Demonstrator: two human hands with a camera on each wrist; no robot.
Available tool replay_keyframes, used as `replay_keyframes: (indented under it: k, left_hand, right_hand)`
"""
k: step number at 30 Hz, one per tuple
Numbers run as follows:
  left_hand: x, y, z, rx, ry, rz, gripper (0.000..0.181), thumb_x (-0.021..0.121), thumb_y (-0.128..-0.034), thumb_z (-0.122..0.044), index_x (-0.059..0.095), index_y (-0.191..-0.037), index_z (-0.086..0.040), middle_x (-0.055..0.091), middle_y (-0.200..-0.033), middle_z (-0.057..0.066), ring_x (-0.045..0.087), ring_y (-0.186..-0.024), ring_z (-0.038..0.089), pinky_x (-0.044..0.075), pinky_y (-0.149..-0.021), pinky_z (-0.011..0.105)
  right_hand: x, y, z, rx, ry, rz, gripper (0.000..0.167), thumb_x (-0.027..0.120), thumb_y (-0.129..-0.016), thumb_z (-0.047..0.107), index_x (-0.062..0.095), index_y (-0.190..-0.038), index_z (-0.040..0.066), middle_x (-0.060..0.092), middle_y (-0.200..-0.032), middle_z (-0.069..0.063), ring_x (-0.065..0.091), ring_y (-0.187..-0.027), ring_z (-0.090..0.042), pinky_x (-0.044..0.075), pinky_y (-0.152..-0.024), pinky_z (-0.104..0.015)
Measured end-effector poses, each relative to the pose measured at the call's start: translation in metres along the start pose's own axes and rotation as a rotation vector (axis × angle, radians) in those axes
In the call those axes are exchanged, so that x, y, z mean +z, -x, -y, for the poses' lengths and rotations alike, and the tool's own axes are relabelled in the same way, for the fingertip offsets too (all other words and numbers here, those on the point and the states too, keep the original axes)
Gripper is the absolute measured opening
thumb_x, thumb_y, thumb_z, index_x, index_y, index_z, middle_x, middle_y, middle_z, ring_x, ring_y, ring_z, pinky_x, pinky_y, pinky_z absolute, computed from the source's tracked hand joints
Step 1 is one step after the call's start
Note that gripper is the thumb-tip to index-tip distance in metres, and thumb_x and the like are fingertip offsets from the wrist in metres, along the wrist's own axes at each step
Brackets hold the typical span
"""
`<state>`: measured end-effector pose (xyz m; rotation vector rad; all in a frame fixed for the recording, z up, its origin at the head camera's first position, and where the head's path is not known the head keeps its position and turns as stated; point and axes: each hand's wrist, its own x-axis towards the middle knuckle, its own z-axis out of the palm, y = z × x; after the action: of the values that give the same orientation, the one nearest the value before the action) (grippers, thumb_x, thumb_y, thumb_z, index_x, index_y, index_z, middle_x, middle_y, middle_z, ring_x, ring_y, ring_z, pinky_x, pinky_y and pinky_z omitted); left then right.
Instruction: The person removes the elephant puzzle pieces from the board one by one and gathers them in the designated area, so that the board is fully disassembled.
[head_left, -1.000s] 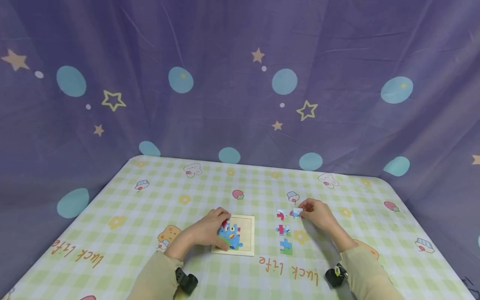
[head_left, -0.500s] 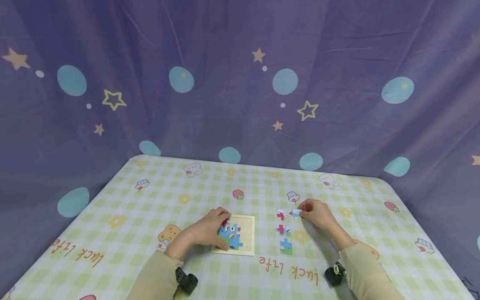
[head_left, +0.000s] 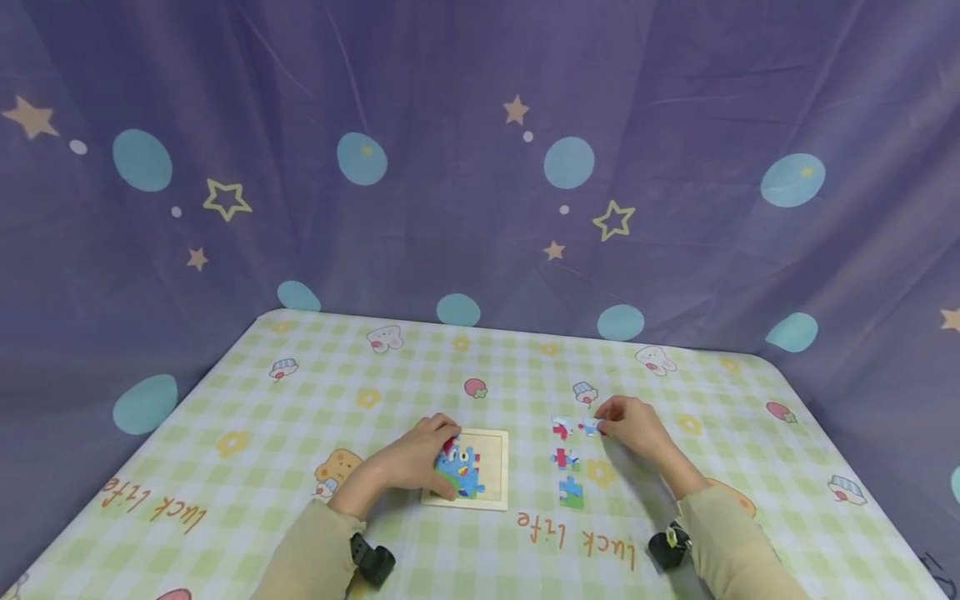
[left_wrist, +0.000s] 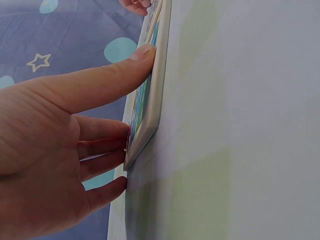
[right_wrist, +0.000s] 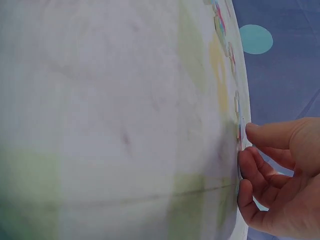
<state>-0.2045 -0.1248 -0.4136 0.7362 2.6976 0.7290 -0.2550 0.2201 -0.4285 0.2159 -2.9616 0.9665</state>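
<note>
Gripping the left side of the wooden tray (head_left: 504, 471), the left hand (head_left: 412, 454) had its thumb over the joined puzzle section (head_left: 463, 471) and its fingers at the far-left corner. This mostly blue section occupied the tray's left part; pale wood showed at right. Right of the tray, 3 loose pieces (head_left: 572, 492) formed a near-to-far column on the checked tablecloth (head_left: 420, 375). The right hand (head_left: 633, 427) pinched a 4th piece (head_left: 588, 427) just right of the column's far end.

Puzzle frame (head_left: 492, 467): smooth, matt wood. Backdrop (head_left: 465, 167): creased cloth.
</note>
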Motion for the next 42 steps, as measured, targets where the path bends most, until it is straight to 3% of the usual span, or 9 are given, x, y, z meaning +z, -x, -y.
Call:
replay_keyframes:
  k: [6, 11, 26, 38, 42]
  left_hand:
    - [-0.001, 0.0, 0.001, 0.0, 0.001, 0.002, 0.086, 0.08, -0.0658, -0.032, 0.04, -0.133, 0.003, 0.038, -0.132, 0.01, 0.039, -0.114, 0.023, 0.037, -0.094, 0.041]
    - [0.0, 0.0, 0.001, 0.002, 0.0, 0.006, 0.086, 0.08, -0.066, -0.032, 0.04, -0.134, 0.003, 0.038, -0.133, 0.01, 0.038, -0.115, 0.023, 0.036, -0.095, 0.042]
    - [-0.003, 0.0, 0.0, 0.003, 0.002, 0.009, 0.086, 0.08, -0.066, -0.032, 0.04, -0.133, 0.004, 0.038, -0.132, 0.011, 0.038, -0.115, 0.023, 0.036, -0.095, 0.043]
    - [-0.002, 0.001, 0.001, 0.003, -0.012, 0.008, 0.087, 0.08, -0.0662, -0.032, 0.039, -0.133, 0.005, 0.038, -0.132, 0.011, 0.038, -0.116, 0.024, 0.036, -0.096, 0.043]
    - [-0.002, 0.001, 0.001, 0.016, -0.023, 0.006, 0.086, 0.08, -0.0664, -0.033, 0.04, -0.133, 0.005, 0.039, -0.13, 0.011, 0.038, -0.116, 0.025, 0.036, -0.096, 0.043]
  right_hand:
    - [0.002, 0.005, 0.016, -0.053, -0.008, -0.033, 0.008, 0.066, -0.08, 0.011, 0.065, -0.087, 0.008, 0.06, -0.072, -0.001, 0.053, -0.061, -0.011, 0.041, -0.058, -0.027]
    - [0.009, 0.006, 0.035, -0.081, -0.003, -0.032, 0.009, 0.068, -0.078, 0.012, 0.066, -0.087, 0.01, 0.059, -0.073, 0.002, 0.053, -0.063, -0.01, 0.042, -0.06, -0.027]
    - [0.047, 0.012, 0.089, -0.165, -0.08, 0.102, 0.008, 0.067, -0.08, 0.012, 0.065, -0.087, 0.012, 0.059, -0.074, 0.005, 0.051, -0.06, -0.009, 0.042, -0.052, -0.024]
    - [0.075, 0.016, 0.121, -0.291, -0.095, 0.241, 0.014, 0.067, -0.08, 0.014, 0.067, -0.094, 0.01, 0.063, -0.077, 0.005, 0.054, -0.065, -0.005, 0.043, -0.059, -0.021]
    - [0.082, 0.017, 0.127, -0.32, -0.052, 0.26, 0.018, 0.068, -0.08, 0.016, 0.067, -0.096, 0.01, 0.063, -0.076, 0.006, 0.056, -0.066, -0.004, 0.044, -0.06, -0.02]
